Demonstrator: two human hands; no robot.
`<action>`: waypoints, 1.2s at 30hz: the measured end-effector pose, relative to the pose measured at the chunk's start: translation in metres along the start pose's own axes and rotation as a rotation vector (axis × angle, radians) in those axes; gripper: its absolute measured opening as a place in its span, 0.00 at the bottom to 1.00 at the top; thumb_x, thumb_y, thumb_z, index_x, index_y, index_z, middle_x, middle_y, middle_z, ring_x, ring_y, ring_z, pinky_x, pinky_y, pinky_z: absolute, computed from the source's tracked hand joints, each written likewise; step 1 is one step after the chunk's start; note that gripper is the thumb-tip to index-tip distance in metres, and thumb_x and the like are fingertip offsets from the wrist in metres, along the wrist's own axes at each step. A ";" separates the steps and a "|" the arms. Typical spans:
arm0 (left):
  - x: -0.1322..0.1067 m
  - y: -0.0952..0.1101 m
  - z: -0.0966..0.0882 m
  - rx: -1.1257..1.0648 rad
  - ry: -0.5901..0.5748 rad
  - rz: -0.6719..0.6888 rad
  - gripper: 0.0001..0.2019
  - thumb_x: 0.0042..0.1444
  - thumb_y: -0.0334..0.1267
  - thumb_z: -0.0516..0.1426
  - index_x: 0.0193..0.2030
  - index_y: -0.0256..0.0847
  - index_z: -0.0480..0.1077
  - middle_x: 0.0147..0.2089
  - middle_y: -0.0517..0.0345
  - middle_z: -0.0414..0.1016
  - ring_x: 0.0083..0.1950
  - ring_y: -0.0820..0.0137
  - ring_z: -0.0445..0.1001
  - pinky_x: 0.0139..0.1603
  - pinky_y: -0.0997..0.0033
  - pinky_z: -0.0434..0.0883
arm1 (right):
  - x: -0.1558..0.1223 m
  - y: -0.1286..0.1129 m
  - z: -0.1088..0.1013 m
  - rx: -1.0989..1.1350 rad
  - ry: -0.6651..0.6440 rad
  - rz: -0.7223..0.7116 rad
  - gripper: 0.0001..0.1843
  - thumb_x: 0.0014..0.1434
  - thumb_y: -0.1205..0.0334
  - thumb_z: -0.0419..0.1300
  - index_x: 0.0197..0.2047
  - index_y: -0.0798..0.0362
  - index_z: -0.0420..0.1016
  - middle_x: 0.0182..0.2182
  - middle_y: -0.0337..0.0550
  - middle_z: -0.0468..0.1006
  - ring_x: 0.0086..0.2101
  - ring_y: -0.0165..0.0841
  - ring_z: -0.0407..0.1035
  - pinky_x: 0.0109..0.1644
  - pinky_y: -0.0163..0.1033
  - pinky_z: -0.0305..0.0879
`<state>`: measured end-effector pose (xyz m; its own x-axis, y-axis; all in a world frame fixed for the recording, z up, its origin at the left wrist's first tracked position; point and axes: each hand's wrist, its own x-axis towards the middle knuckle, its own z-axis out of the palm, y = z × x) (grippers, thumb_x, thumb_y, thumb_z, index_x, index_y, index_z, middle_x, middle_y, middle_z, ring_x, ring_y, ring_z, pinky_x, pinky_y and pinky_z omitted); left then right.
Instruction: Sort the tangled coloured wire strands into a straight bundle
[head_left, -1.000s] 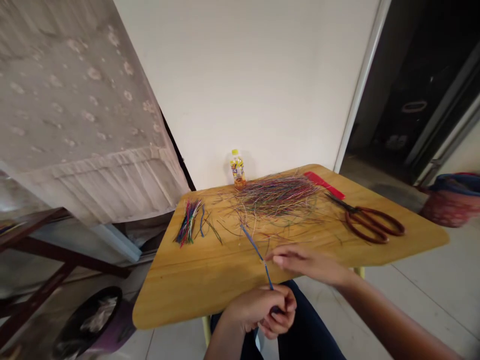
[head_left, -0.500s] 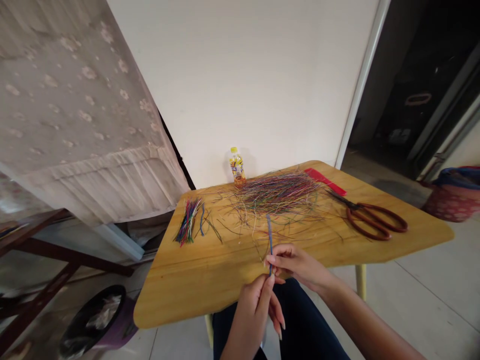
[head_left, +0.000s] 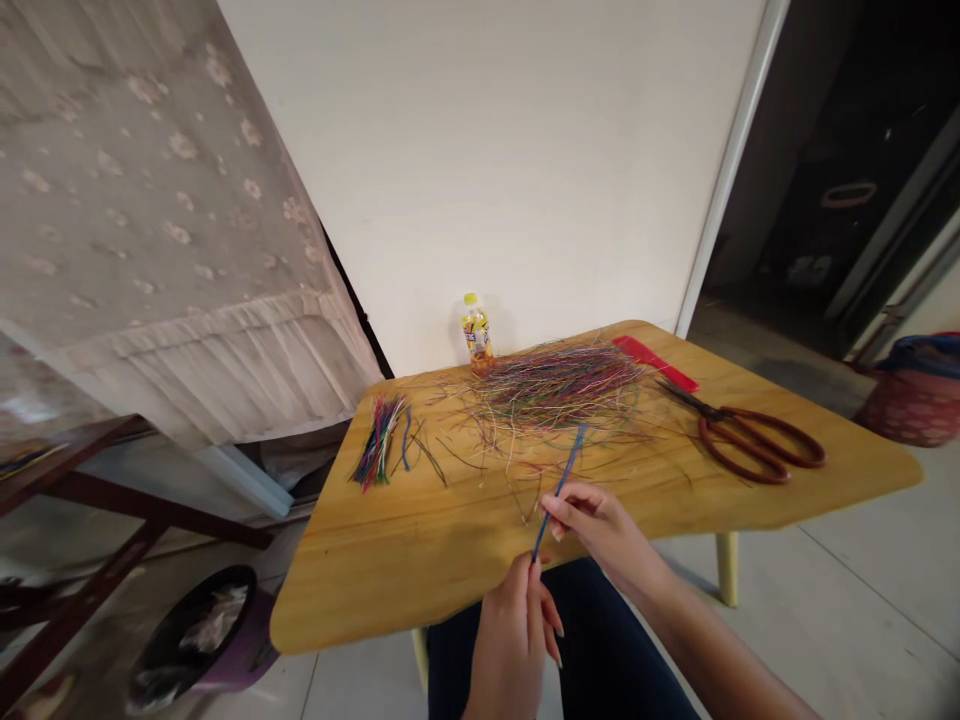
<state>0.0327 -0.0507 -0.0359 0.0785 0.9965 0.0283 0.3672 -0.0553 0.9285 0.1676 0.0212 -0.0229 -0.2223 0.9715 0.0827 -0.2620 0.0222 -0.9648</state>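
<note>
Left hand (head_left: 516, 620) and right hand (head_left: 596, 530), as I watch from afar, are both pinched closed at the fingertips on one slim blue strip (head_left: 568, 466), the left at its near end, the right farther up; it slants over the surface (head_left: 360, 580). Largest there is the loose heap (head_left: 562, 385) of mixed coloured strands, spread and uneven, so I judge much is left. Scissors (head_left: 705, 408) lie at the right, blades toward the heap. At the left a smaller bundle (head_left: 381, 440) lies roughly aligned; I take that as the part done. Just beside it sits a short blue piece (head_left: 406, 438). I judge the work partway, the held strip not yet set down.
</note>
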 end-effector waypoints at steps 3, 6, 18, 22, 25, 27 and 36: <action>-0.003 -0.003 -0.001 -0.024 0.030 -0.013 0.26 0.61 0.55 0.39 0.47 0.38 0.68 0.26 0.55 0.74 0.16 0.74 0.69 0.19 0.75 0.69 | -0.005 0.001 0.005 -0.007 0.053 -0.035 0.21 0.48 0.44 0.63 0.22 0.55 0.72 0.17 0.36 0.70 0.22 0.27 0.63 0.30 0.33 0.59; -0.003 -0.003 0.001 -0.089 0.073 -0.051 0.26 0.61 0.56 0.40 0.45 0.39 0.68 0.31 0.51 0.78 0.18 0.72 0.73 0.21 0.74 0.70 | -0.009 0.004 0.009 0.014 0.096 -0.067 0.21 0.49 0.44 0.63 0.22 0.55 0.71 0.18 0.37 0.71 0.22 0.28 0.64 0.31 0.33 0.60; 0.035 0.010 -0.093 0.594 0.316 -0.133 0.14 0.59 0.44 0.47 0.37 0.43 0.71 0.25 0.53 0.76 0.28 0.61 0.76 0.32 0.66 0.69 | 0.007 -0.012 -0.026 -0.141 0.010 -0.049 0.25 0.51 0.42 0.61 0.44 0.52 0.73 0.35 0.44 0.74 0.32 0.32 0.67 0.36 0.37 0.65; 0.102 0.019 -0.145 1.106 0.385 -0.275 0.22 0.63 0.41 0.39 0.38 0.36 0.73 0.33 0.40 0.77 0.38 0.53 0.76 0.39 0.58 0.68 | 0.013 0.001 -0.048 -0.256 0.154 -0.048 0.23 0.50 0.40 0.59 0.33 0.54 0.73 0.25 0.41 0.69 0.28 0.32 0.64 0.34 0.37 0.63; 0.135 0.009 -0.160 1.186 0.248 -0.389 0.23 0.62 0.43 0.41 0.38 0.33 0.74 0.38 0.35 0.76 0.41 0.50 0.75 0.40 0.55 0.68 | 0.011 0.011 -0.055 -0.289 0.132 -0.075 0.22 0.53 0.41 0.57 0.33 0.54 0.73 0.23 0.40 0.68 0.27 0.32 0.64 0.35 0.37 0.62; 0.144 0.000 -0.164 1.194 0.227 -0.412 0.22 0.61 0.45 0.43 0.39 0.32 0.74 0.39 0.33 0.76 0.43 0.48 0.75 0.40 0.54 0.68 | 0.010 0.015 -0.057 -0.308 0.115 -0.081 0.21 0.55 0.42 0.56 0.32 0.54 0.72 0.24 0.40 0.68 0.27 0.32 0.64 0.35 0.37 0.62; 0.189 -0.001 -0.166 1.099 0.248 -0.361 0.14 0.57 0.40 0.52 0.41 0.31 0.71 0.48 0.28 0.71 0.52 0.46 0.71 0.46 0.51 0.66 | 0.010 0.020 -0.061 -0.338 0.097 -0.088 0.21 0.57 0.43 0.54 0.30 0.53 0.71 0.23 0.40 0.68 0.26 0.31 0.63 0.32 0.37 0.61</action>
<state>-0.1064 0.1480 0.0298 -0.3308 0.9436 0.0134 0.9407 0.3286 0.0846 0.2173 0.0452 -0.0562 -0.1180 0.9799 0.1607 0.0526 0.1678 -0.9844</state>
